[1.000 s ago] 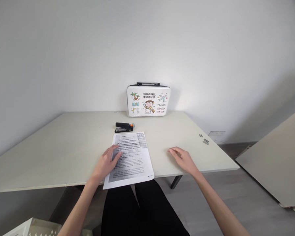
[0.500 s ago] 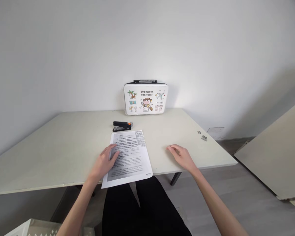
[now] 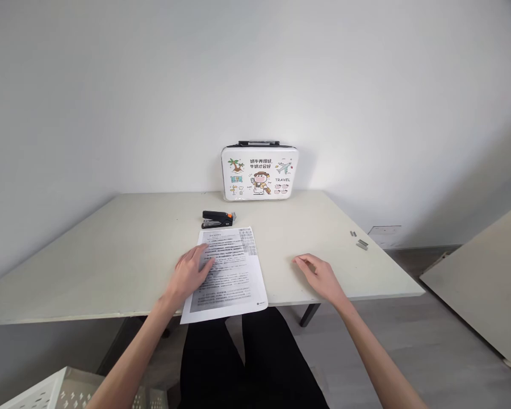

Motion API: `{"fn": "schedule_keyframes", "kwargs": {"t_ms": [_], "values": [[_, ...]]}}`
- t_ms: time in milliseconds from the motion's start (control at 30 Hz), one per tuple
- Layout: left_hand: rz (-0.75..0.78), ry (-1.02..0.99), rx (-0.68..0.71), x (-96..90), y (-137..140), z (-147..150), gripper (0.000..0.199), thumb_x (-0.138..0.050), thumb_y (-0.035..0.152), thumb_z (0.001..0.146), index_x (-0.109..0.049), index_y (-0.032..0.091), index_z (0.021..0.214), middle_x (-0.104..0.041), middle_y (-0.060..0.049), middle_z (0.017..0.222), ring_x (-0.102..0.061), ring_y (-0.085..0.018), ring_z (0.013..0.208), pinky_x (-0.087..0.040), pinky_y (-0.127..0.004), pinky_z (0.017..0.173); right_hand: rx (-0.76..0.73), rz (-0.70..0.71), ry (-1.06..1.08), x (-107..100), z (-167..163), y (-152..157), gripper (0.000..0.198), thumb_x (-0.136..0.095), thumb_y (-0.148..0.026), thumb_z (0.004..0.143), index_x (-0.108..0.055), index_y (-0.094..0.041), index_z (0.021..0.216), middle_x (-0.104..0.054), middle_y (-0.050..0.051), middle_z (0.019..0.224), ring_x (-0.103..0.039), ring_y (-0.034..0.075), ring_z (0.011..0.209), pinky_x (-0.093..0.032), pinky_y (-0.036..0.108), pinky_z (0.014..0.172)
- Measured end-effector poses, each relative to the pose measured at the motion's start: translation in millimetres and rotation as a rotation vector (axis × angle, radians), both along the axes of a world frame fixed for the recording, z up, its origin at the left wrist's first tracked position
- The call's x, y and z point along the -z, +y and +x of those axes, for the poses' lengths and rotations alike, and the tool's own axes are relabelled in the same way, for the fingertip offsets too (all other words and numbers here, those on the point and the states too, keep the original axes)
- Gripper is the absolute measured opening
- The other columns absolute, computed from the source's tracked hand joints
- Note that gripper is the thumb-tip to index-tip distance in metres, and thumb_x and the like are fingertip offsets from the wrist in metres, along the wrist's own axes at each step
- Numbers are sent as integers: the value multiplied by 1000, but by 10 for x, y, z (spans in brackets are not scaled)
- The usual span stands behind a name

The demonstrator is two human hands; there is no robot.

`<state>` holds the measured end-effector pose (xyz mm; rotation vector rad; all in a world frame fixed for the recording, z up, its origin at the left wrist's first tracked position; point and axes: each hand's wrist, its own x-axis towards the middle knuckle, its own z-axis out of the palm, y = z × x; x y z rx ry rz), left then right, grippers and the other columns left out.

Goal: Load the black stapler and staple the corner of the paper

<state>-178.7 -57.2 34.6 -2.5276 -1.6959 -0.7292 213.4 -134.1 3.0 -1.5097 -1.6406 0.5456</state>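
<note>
A sheet of printed paper (image 3: 227, 278) lies on the table, its lower edge reaching past the front edge. My left hand (image 3: 191, 275) rests on the left side of the sheet, fingers spread and flat. My right hand (image 3: 317, 272) sits on the tabletop to the right of the paper, apart from it. Its fingers are loosely bent, and I see nothing held there. Just beyond the sheet's top edge stands a black stapler (image 3: 218, 219) with an orange part. Small strips of staples (image 3: 361, 245) lie near the table's right edge.
A white case (image 3: 262, 176) with cartoon pictures and a black handle stands upright against the wall at the table's (image 3: 111, 250) back. White perforated baskets (image 3: 63, 392) are at lower left. A pale panel (image 3: 481, 289) stands on the floor at right.
The whole view has shifted slightly, so everything appears a little further right. Both hands keep nearly the same places, the left on the paper and the right on the table.
</note>
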Motion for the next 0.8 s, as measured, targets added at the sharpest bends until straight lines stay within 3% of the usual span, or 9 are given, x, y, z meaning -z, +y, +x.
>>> {"fn": "schedule_keyframes", "kwargs": {"t_ms": [133, 300, 400, 600, 800], "values": [[81, 116, -45, -217, 537, 129, 42, -46, 35, 103, -56, 18, 140, -63, -17, 145, -57, -34, 137, -44, -50, 116, -15, 3, -4, -11, -13, -23, 55, -43, -67, 103, -76, -24, 104, -79, 13, 115, -72, 29, 104, -53, 33, 69], [92, 184, -104, -388, 1246, 310, 48, -55, 29, 97, -52, 14, 143, -48, -23, 158, -42, -40, 148, -36, -56, 118, -18, 18, -15, 12, -24, -15, 54, -43, -67, 103, -75, -24, 100, -79, 12, 112, -72, 29, 100, -51, 33, 65], [64, 225, -134, -383, 1473, 394, 47, -59, 33, 97, -55, 14, 140, -58, -25, 146, -47, -42, 142, -36, -57, 115, -27, 30, -7, 18, -26, 3, 52, -43, -66, 104, -74, -24, 99, -79, 11, 109, -72, 28, 100, -52, 33, 66], [-43, 299, -104, -521, 1638, 425, 27, -66, 42, 96, -67, 19, 110, -75, -17, 111, -66, -36, 112, -44, -49, 101, -42, 27, 13, -4, -15, 16, 48, -44, -63, 105, -73, -25, 97, -78, 10, 107, -72, 27, 98, -54, 36, 79], [5, 285, -56, -698, 1372, 476, 19, -56, 29, 102, -64, 22, 118, -73, -14, 121, -65, -34, 114, -44, -46, 100, -28, 39, 17, -20, -4, 4, 44, -46, -60, 105, -72, -25, 96, -79, 9, 105, -72, 26, 95, -54, 34, 74]]}}
